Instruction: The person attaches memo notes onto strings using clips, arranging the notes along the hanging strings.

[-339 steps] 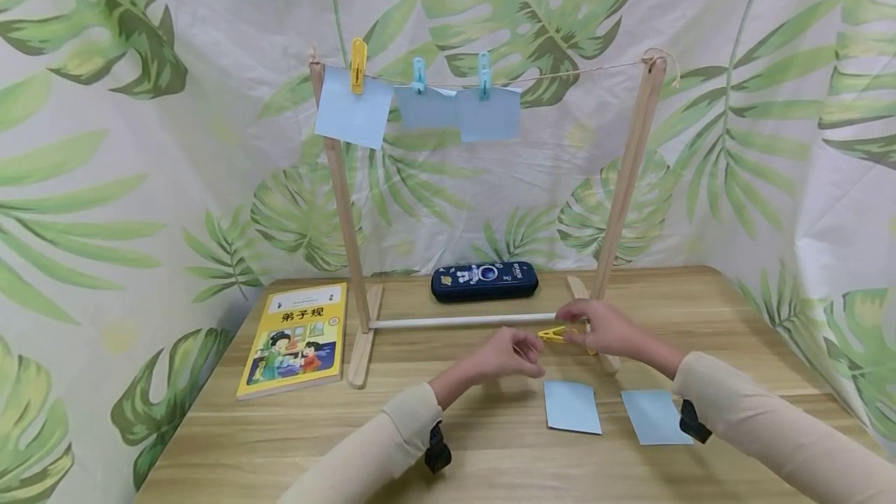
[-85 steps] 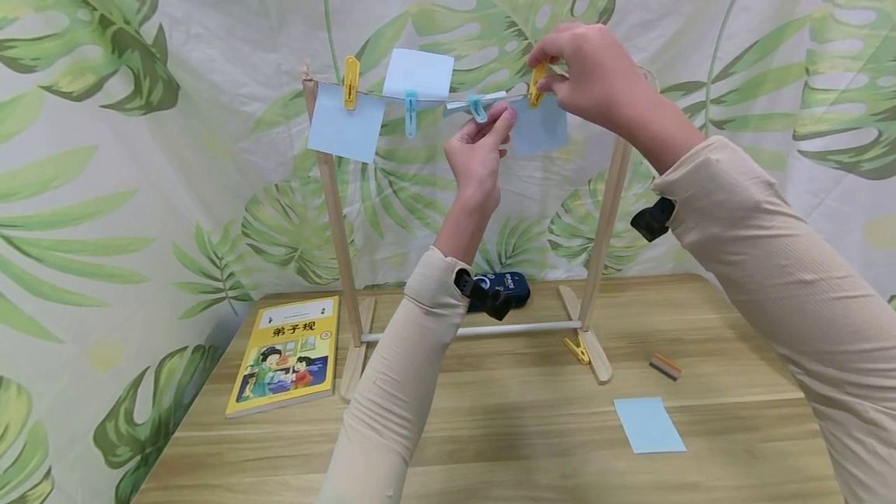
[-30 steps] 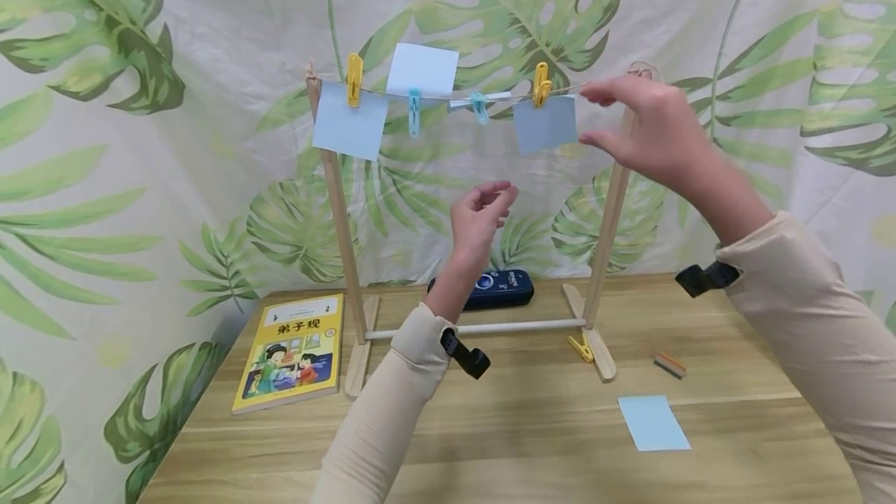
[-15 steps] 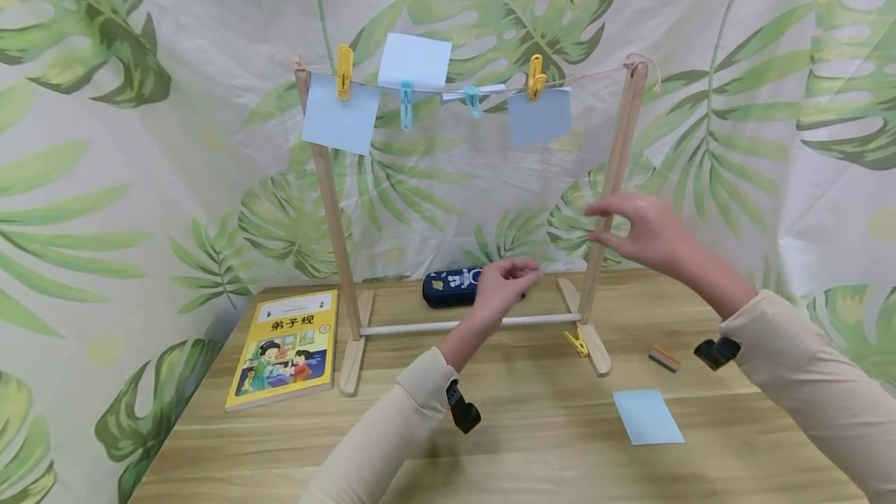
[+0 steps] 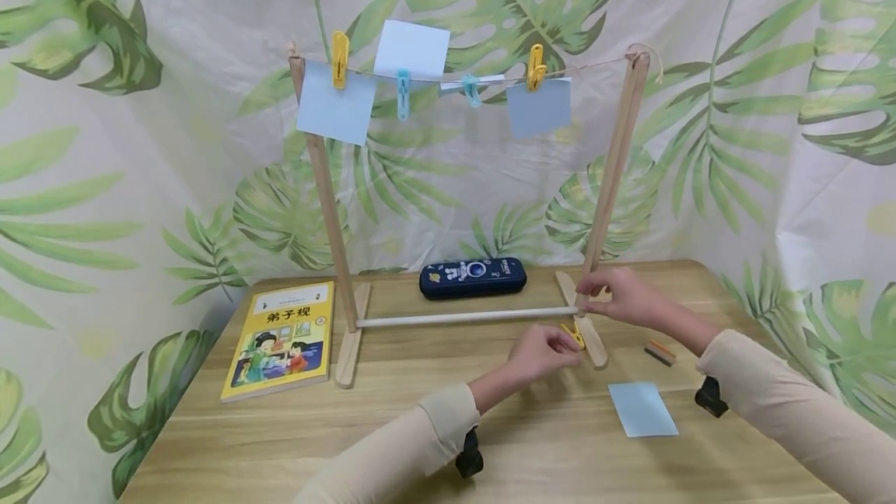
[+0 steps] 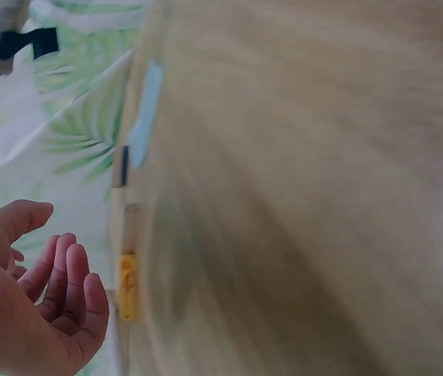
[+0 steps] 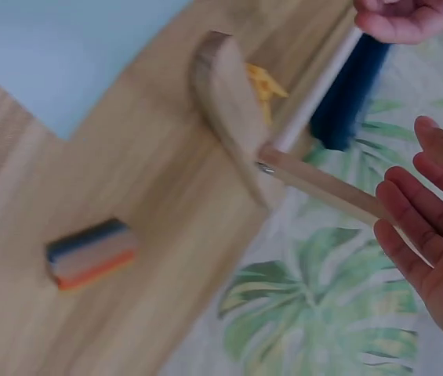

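My left hand, fingers loosely curled around nothing, is low by a yellow clothespin; the left wrist view shows a gap between hand and clothespin. My right hand hovers by the foot of the right post, its relaxed fingers holding nothing. On the string above, yellow clothespins hold a left blue paper and a right blue paper. Between them, a blue clothespin hangs under an upturned paper, and another blue clothespin is on a paper seen nearly edge-on.
One blue paper lies on the table, with a small striped block behind it. The wooden frame's white crossbar runs in front of a dark pencil case. A yellow book lies at the left.
One blue paper has gone from the table onto the string under a yellow clothespin. The middle papers have flipped up. My right hand has let go, and both hands have come down.
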Tool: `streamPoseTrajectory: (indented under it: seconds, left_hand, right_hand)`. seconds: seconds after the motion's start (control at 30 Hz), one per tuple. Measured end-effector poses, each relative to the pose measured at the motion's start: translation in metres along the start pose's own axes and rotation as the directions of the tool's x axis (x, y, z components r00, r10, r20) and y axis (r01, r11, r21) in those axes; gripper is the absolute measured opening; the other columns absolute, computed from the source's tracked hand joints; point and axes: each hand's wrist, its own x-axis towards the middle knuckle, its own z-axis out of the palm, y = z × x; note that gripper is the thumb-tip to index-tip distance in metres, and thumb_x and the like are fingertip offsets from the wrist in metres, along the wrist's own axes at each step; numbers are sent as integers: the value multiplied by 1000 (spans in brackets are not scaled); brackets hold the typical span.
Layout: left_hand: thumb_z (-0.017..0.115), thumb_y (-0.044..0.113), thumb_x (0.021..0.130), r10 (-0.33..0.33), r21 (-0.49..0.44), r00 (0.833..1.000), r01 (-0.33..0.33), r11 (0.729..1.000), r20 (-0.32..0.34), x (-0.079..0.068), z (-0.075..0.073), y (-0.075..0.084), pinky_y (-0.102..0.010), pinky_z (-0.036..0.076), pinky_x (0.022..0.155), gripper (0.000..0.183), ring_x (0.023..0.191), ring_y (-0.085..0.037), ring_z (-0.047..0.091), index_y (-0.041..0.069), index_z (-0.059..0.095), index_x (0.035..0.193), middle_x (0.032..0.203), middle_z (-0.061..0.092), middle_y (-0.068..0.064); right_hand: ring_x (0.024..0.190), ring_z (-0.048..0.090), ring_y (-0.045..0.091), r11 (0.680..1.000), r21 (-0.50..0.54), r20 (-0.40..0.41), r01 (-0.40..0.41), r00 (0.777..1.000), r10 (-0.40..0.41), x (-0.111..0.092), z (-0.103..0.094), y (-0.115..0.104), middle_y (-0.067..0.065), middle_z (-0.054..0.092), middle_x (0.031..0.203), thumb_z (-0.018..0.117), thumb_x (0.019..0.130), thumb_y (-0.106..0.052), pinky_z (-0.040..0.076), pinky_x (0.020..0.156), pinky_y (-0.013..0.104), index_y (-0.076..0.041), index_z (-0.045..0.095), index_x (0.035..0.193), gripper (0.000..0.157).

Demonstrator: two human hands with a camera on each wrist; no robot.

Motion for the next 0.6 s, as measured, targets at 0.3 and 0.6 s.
streamPoseTrajectory:
  seconds: [0.3, 0.6]
  left_hand:
    - [82, 16, 83, 46, 165, 992, -65, 984, 115, -7, 23, -9, -11, 46, 64, 20, 66, 9, 54, 5, 77, 99, 80, 75, 1]
    - [80, 22, 86, 112, 328, 977, -168, 930, 182, -5, 40, -9, -9, 44, 72, 25, 80, 2, 60, 9, 77, 107, 93, 75, 0]
  right_hand:
    - [87, 70, 23, 993, 108, 126, -55, 991, 41, -4, 31, 33, 11, 75, 96, 79, 88, -9, 56, 74, 42, -2, 74, 102, 17]
    - [81, 68, 18, 975, 222, 159, -17, 987, -19, -4, 47, 48, 13, 75, 91, 76, 88, -3, 58, 74, 38, 5, 74, 101, 15]
